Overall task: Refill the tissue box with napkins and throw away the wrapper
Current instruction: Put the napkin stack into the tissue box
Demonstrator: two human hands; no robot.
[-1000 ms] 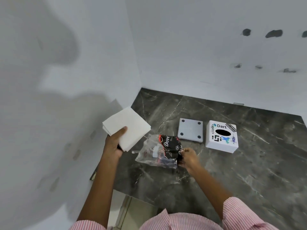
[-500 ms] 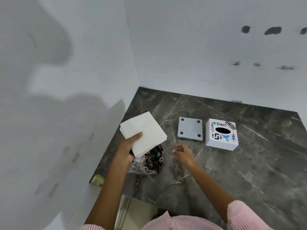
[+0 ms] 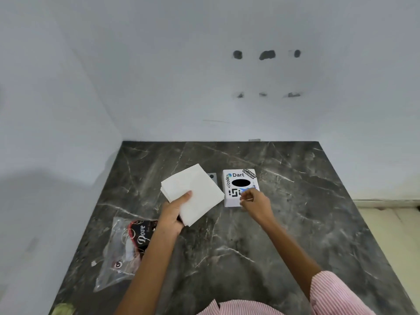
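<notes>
My left hand [image 3: 173, 212] grips a stack of white napkins [image 3: 193, 192] above the counter, thumb on top. The white tissue box [image 3: 236, 178], covered in stickers with a black oval slot on top, stands just right of the stack. My right hand [image 3: 255, 202] is at the box's front right corner, fingers curled and touching it; whether it grips the box I cannot tell. The empty clear wrapper [image 3: 123, 248] with a black printed label lies flat at the counter's left front. A grey square plate [image 3: 212, 177] with black dots is mostly hidden behind the napkins.
The dark marble counter [image 3: 284, 235] sits in a corner between two white walls. Its right edge drops to a pale tiled surface [image 3: 391, 226]. A small yellowish scrap [image 3: 64, 309] lies at the front left corner.
My left hand carried the napkin stack rightward toward the box. My right hand let go of the wrapper and reached to the tissue box. The wrapper now lies behind my left arm.
</notes>
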